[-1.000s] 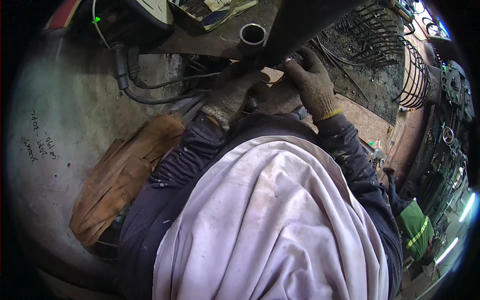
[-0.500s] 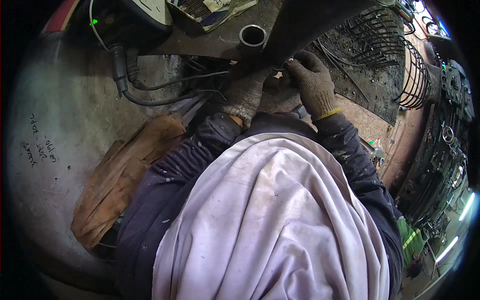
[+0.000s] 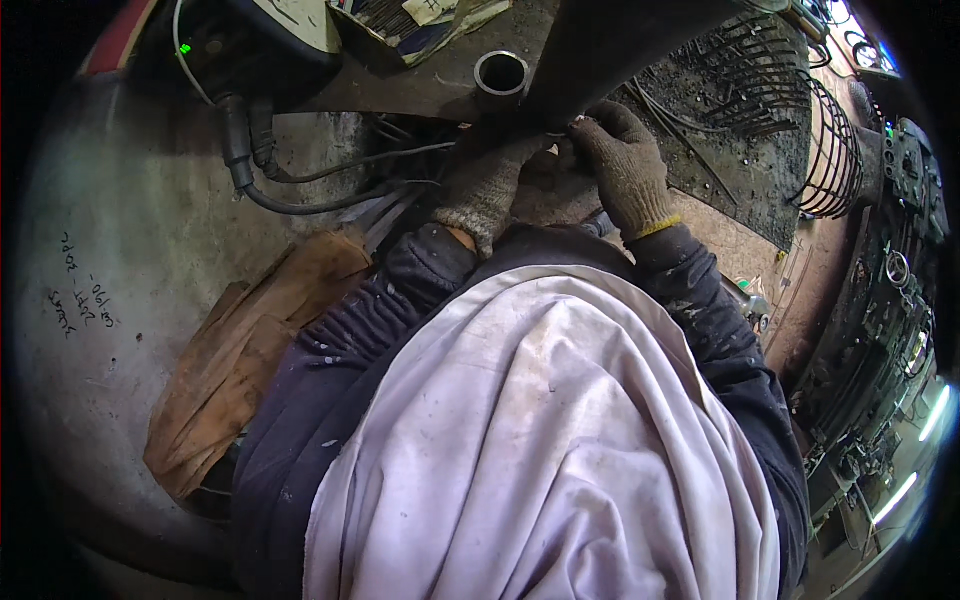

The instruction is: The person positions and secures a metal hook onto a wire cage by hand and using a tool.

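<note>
My right hand (image 3: 630,170), in a knitted brown glove with a yellow cuff edge, is closed, thumb and fingers pinched together. A small pale tip shows at its fingertips, too small to name. Opposite it, my left hand (image 3: 487,185) wears a similar greyish glove; its fingers are lost in shadow beneath a large dark panel-like thing (image 3: 620,45) that slants down from the top. What the left fingers do is hidden. Just beyond the left hand stands a short, open-ended metal pipe piece (image 3: 501,74) on a dark metal surface.
A dark machine (image 3: 262,50) with a thick cable (image 3: 315,208) sits at the upper left, near a box of thin rods (image 3: 425,25). Curved black bars (image 3: 832,150) lie on a debris-strewn plate (image 3: 715,150) to the right. A brown cloth (image 3: 250,350) hangs at my left.
Both hands stay nearly in place, the left shifting slightly leftward. The green sleeve of a person at the lower right has gone out of sight.
</note>
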Motion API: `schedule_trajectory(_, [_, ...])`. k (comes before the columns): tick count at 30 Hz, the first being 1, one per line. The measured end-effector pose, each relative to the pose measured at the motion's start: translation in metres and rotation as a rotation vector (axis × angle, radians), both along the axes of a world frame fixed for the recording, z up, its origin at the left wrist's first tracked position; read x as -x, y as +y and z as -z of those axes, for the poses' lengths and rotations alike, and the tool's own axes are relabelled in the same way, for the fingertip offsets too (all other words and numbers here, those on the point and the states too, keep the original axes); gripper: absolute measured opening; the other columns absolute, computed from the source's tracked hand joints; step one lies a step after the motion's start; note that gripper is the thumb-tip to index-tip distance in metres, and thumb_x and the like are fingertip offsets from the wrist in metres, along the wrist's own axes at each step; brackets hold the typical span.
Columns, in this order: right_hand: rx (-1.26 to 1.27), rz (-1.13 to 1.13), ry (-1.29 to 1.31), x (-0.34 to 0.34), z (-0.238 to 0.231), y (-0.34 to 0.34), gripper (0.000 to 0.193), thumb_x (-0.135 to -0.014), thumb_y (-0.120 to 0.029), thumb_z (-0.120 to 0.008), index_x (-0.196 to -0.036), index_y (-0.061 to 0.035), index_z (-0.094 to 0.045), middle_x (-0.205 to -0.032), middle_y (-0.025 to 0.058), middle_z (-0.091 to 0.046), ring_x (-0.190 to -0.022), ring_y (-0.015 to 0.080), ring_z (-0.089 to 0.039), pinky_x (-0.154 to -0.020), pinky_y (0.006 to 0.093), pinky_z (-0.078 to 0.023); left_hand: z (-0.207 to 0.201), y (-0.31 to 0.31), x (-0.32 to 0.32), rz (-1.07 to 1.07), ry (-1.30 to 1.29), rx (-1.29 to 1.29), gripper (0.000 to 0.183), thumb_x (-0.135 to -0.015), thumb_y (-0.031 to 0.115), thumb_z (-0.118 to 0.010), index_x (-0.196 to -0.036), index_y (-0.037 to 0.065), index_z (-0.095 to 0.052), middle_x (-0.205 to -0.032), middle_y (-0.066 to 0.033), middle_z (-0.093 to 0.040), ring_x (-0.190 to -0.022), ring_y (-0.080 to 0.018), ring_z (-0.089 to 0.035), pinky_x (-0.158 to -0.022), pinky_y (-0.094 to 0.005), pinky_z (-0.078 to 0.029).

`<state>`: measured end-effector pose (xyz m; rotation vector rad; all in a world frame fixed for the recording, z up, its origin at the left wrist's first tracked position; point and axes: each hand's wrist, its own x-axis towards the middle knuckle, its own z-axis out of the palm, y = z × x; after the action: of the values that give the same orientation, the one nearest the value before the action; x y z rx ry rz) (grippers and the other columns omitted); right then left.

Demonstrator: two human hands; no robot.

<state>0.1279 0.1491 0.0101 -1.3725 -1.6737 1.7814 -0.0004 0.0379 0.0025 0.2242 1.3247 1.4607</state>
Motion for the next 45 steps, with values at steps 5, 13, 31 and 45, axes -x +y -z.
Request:
schedule_trajectory(5, [-0.017, -0.02, -0.055, 0.0, -0.006, 0.002, 0.036, -0.091, -0.024, -0.068, -0.115, 0.0018, -0.065, -0.096, 0.0091, -0.07, -0.082, 0.013, -0.066, -0.074, 0.0267, -0.053, 0.004, -0.001, -0.002, -0.008, -0.135, 0.065, 0.026, -0.089, 0.019, -0.067, -0.11, 0.004, -0.069, -0.098, -0.0083, -0.071, -0.083, -0.0163, -0.07, -0.071, -0.0313, -0.059])
schedule_trajectory(13, [-0.052, -0.027, 0.024, -0.002, -0.001, 0.003, 0.037, -0.09, -0.019, -0.067, -0.119, 0.0041, -0.064, -0.099, 0.0134, -0.072, -0.084, 0.0164, -0.069, -0.076, 0.0284, -0.055, 0.011, -0.012, 0.008, -0.146, 0.643, -0.123, 0.063, -0.071, 0.029, -0.086, -0.121, 0.001, -0.059, -0.101, -0.0118, -0.069, -0.091, -0.0258, -0.068, -0.083, -0.0403, -0.055])
schedule_trajectory(31, [0.055, 0.273, 0.722, -0.016, 0.013, 0.012, 0.062, -0.105, -0.047, -0.032, -0.144, 0.0012, -0.038, -0.132, 0.0166, -0.054, -0.123, 0.0276, -0.054, -0.107, 0.0386, -0.041, -0.008, 0.017, 0.045, 0.209, 1.17, -0.095, 0.082, -0.062, 0.042, -0.091, -0.127, 0.006, -0.057, -0.129, -0.0127, -0.06, -0.111, -0.0319, -0.062, -0.095, -0.0408, -0.051])
schedule_trajectory(45, [0.026, 0.068, 0.866, 0.047, 0.025, 0.007, 0.09, -0.095, -0.069, -0.036, -0.153, -0.0014, -0.025, -0.156, 0.0171, -0.031, -0.143, 0.0295, -0.032, -0.118, 0.0408, -0.024, 0.016, 0.013, 0.044, 0.303, 0.933, -0.22, 0.054, -0.081, 0.036, -0.081, -0.125, 0.01, -0.063, -0.125, -0.0106, -0.065, -0.118, -0.0264, -0.061, -0.103, -0.039, -0.046])
